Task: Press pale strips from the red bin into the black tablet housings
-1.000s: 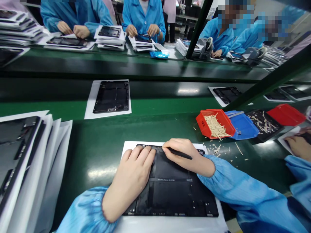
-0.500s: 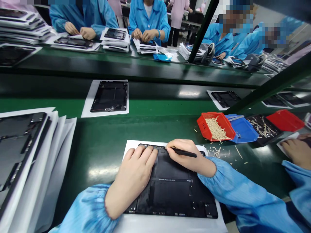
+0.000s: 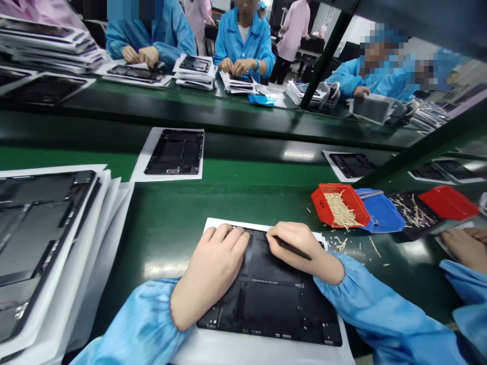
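Observation:
An opened black tablet (image 3: 272,304), its flat inner parts showing, lies on a white sheet (image 3: 266,352) in front of me. My left hand (image 3: 215,271) rests over its upper left part, fingers stretched and slightly bent, the fingertips near the top edge. In my right hand (image 3: 299,246), thumb and fingers are closed round a slim black tool (image 3: 292,248), held slanted like a pen. Its tip is hidden by the fingers, close to the tablet's top edge. Whether the tip touches the tablet, I cannot tell.
Left stands a stack of opened tablets (image 3: 34,243) with white sheets. Another tablet (image 3: 177,152) lies farther back. Right are a red bin (image 3: 321,208) of pale sticks, a blue bin (image 3: 384,215) and scattered sticks. A co-worker's hand (image 3: 466,248) is at far right; others sit opposite.
The camera view has shifted slightly. Both hands stay at the tablet's top edge, the slim black tool now tilting more steeply. Across the bench, a co-worker has lifted a grey, sheet-like item.

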Demonstrator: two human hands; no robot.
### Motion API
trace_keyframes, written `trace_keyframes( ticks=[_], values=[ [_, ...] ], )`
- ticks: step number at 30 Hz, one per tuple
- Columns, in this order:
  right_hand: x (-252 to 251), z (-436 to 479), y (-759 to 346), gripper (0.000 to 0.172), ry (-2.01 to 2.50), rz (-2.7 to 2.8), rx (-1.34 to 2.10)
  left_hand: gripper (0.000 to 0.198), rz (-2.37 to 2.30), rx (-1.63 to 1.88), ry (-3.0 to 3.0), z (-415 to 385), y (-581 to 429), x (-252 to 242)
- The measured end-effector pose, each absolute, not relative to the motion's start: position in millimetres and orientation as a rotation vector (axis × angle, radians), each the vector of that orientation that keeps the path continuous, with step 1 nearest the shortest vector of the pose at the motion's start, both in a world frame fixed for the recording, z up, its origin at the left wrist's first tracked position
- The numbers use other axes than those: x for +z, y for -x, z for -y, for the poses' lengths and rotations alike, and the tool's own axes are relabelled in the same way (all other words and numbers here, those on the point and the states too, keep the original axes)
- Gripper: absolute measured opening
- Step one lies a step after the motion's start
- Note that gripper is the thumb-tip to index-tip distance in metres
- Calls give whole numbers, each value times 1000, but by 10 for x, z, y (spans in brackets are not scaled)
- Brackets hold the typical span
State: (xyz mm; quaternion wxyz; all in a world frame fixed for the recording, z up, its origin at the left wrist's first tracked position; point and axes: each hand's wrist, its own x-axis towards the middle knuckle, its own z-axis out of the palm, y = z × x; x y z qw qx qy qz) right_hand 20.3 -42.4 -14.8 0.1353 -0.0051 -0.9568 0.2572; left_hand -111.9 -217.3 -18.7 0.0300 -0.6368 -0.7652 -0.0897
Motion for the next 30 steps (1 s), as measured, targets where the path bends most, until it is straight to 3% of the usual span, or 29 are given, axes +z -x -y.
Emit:
trace_keyframes(
  ticks=[4,12,23,30],
  values=[
    [-116,416,-97,11,145,2608,1008,29,2374,-465,1866,2147,1247,-233],
    [-182,446,57,12,154,2635,1156,28,2453,-510,1862,2119,1339,-292],
    [-167,464,118,12,117,2628,1146,30,2522,-616,1966,2060,1445,-235],
    [-190,487,122,12,-12,2685,1028,30,2427,-487,2064,2027,1455,-168]
  ],
)
